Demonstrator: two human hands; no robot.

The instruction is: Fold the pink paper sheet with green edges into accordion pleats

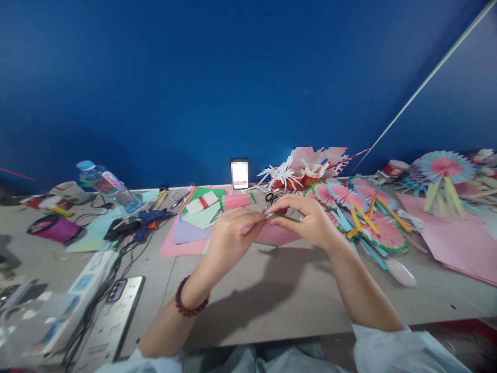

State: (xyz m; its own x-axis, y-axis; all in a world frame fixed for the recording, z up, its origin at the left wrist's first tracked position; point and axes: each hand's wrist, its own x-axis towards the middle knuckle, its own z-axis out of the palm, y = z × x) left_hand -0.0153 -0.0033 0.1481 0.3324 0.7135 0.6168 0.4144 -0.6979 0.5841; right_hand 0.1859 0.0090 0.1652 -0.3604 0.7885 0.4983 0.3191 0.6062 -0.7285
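With our left hand (pixel 235 230) curled, its fingertips drawn together, and our right hand (pixel 310 220) arched, its thumb and forefinger bowed apart but converging at the tips, we pinch a thin pink paper piece with a green edge (pixel 278 236) above the flat grey table (pixel 248 305). Just beyond our hands we have a pleated pink-and-green paper strip (pixel 236 201) and black-handled scissors (pixel 269 197), while round pleated pink paper fans with coloured sticks (pixel 386 230) lie to our right.
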